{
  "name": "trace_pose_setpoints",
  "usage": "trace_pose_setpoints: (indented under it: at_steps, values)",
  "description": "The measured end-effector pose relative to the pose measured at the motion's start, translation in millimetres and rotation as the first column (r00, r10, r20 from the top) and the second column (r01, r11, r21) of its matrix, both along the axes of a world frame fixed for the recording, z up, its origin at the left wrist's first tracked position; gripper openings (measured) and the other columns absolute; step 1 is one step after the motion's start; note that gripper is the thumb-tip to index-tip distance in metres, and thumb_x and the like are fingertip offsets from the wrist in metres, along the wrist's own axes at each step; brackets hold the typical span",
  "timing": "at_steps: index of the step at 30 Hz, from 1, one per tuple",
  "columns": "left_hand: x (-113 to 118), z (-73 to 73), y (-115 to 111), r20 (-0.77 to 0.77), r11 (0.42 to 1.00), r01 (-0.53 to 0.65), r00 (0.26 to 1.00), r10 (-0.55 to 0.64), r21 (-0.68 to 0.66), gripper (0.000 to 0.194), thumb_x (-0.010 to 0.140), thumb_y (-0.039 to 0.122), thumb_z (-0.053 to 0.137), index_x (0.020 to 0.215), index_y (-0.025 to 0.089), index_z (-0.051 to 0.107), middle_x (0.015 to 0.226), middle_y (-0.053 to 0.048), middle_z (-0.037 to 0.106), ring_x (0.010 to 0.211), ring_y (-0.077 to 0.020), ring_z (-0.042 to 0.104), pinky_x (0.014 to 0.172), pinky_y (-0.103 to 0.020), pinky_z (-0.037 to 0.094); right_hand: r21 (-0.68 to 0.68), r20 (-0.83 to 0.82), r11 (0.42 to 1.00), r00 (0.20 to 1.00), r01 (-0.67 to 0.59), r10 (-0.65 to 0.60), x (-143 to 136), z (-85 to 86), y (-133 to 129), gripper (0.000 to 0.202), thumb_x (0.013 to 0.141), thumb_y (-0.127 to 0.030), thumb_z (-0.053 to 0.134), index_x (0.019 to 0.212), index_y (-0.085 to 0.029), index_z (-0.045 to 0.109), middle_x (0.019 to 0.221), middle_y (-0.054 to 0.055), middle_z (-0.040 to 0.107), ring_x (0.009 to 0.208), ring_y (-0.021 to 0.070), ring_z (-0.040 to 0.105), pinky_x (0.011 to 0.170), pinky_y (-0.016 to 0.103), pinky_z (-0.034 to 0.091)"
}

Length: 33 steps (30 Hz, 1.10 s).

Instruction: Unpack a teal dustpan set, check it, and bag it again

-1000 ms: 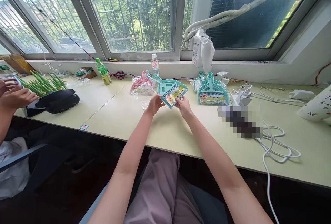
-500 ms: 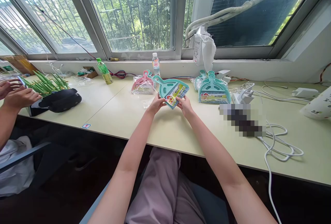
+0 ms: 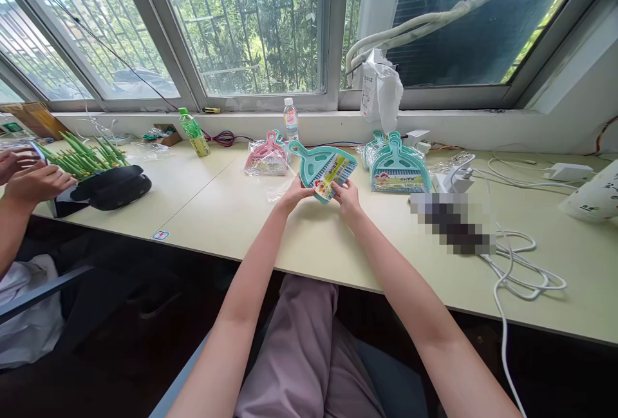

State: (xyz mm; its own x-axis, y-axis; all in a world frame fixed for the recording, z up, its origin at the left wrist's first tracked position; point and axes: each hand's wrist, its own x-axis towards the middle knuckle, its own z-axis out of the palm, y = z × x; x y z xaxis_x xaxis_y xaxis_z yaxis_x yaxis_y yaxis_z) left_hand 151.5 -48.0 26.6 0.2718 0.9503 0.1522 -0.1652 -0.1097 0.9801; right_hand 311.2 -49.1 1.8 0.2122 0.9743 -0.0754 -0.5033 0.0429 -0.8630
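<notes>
Between my hands a teal dustpan with a small brush (image 3: 316,161) is held tilted above the table, its handle pointing to the upper left. A printed label runs across the brush bristles. My left hand (image 3: 295,195) grips the lower left edge. My right hand (image 3: 348,198) pinches the bottom edge on the right, its thumb over the label. Behind on the left lies a wrapped pink dustpan set (image 3: 268,155). To the right stand more teal dustpan sets (image 3: 400,167), partly in clear plastic. A piece of clear film (image 3: 277,191) rests by my left hand.
A water bottle (image 3: 291,120) and a green bottle (image 3: 194,132) stand near the window. At left, another person's hands (image 3: 36,176) are beside a black container (image 3: 116,187) with green stalks. White cables (image 3: 526,276), a plug adapter (image 3: 454,178) and a blurred dark object (image 3: 454,225) lie right.
The teal dustpan has shifted slightly to the right in my hands. Both hands stay on it, and the rest looks the same.
</notes>
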Motion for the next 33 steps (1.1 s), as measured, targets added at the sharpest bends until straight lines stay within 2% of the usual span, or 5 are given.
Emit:
trace_pose_setpoints:
  at_steps: [5,10,16,25,33]
  values:
    - [13,-5.8,-2,-0.047,0.996,-0.084,0.995,0.084,0.000,0.092,0.063,0.016,0.074,0.142,0.029,0.028,0.114,-0.007,0.062,0.102,-0.0242,0.059,0.086,-0.046,0.051,-0.048,-0.051,0.995,0.995,0.088,-0.090,-1,-2.5,-1,0.025,0.072,-0.009,0.071,0.089,-0.019,0.055,0.087,0.003,0.071,0.080,0.0161,0.070,0.077,0.032,0.061]
    - [31,-14.8,-8,-0.224,0.979,-0.201,0.953,0.205,0.038,0.087,0.071,0.021,0.069,0.144,0.025,0.021,0.098,-0.006,0.066,0.087,-0.0237,0.063,0.084,-0.043,0.049,-0.070,-0.086,0.981,0.979,0.179,-0.184,-3,-8.3,2,0.028,0.069,-0.012,0.074,0.089,-0.019,0.054,0.090,0.004,0.071,0.086,0.0169,0.070,0.077,0.032,0.061]
    - [47,-13.7,-23,-0.536,0.876,-0.346,0.695,0.480,0.335,0.055,0.081,0.032,0.061,0.130,0.020,0.038,0.085,-0.009,0.066,0.094,-0.0318,0.063,0.089,-0.041,0.040,-0.086,-0.171,0.964,0.949,0.253,-0.264,-3,-5.3,2,0.023,0.073,-0.009,0.067,0.089,-0.018,0.054,0.096,0.005,0.070,0.090,0.0160,0.070,0.082,0.031,0.060]
    - [45,-10.2,-26,-0.633,0.852,-0.249,0.581,0.511,0.460,0.020,0.085,0.033,0.056,0.103,0.024,0.058,0.074,-0.007,0.061,0.090,-0.0315,0.062,0.085,-0.039,0.039,-0.105,-0.140,0.963,0.955,0.249,-0.262,-6,-5.1,1,0.026,0.070,-0.012,0.071,0.089,-0.019,0.055,0.094,0.005,0.070,0.090,0.0164,0.070,0.083,0.030,0.059]
    - [44,-6.7,-33,-0.733,0.854,0.066,0.550,0.401,0.516,0.018,0.088,0.034,0.051,0.094,0.024,0.064,0.061,-0.003,0.057,0.066,-0.0240,0.060,0.073,-0.033,0.041,-0.066,-0.111,0.954,0.948,0.291,-0.297,2,-15.1,12,0.023,0.072,-0.016,0.069,0.087,-0.022,0.052,0.097,0.004,0.069,0.091,0.0169,0.070,0.079,0.032,0.061]
